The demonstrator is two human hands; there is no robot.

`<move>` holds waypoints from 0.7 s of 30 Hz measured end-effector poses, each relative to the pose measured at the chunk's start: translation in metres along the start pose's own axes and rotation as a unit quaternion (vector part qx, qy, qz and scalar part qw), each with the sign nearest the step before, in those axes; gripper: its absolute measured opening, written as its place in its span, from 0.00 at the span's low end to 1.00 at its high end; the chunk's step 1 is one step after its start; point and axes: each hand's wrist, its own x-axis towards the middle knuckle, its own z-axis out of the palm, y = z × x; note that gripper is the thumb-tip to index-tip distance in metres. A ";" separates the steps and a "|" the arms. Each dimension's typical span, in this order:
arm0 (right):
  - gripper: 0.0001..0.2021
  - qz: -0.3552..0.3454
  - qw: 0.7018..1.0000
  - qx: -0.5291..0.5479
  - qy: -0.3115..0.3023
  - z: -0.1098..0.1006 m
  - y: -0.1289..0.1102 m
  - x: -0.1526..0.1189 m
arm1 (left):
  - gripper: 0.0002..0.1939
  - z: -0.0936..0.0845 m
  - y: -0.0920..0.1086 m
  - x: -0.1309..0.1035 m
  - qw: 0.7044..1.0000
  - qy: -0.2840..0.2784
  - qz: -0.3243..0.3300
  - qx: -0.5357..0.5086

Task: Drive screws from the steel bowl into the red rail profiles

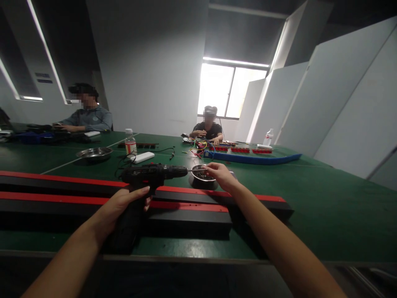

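Observation:
A black power drill (151,173) is held by its handle in my left hand (124,203), its thin bit pointing right. My right hand (221,176) has its fingers pinched at the tip of the bit; anything small between them is too tiny to make out. Just behind and below that tip stands a metal bowl (204,182) with small dark pieces inside. Under the drill lie two long black bars with red top strips, the nearer bar (186,221) and the farther bar (260,199), running to the left edge.
Farther back are a metal dish (94,154), a labelled bottle (130,145), a white power bank (143,157), tangled coloured wires (201,145) and a long blue strip (251,158). Two people sit beyond the green table (335,198), one at the left, one near the window.

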 end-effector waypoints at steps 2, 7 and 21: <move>0.17 0.014 0.997 0.079 -0.013 0.001 -0.002 -0.010 | 0.15 -0.001 -0.001 0.001 1.000 0.004 -0.001 0.000; 0.16 0.053 0.969 0.241 -0.015 0.000 -0.005 -0.018 | 0.14 0.002 -0.001 0.000 0.999 0.044 0.001 -0.003; 0.16 0.040 0.968 0.247 -0.039 0.013 0.000 -0.022 | 0.15 -0.003 -0.005 0.005 1.000 0.021 0.001 0.016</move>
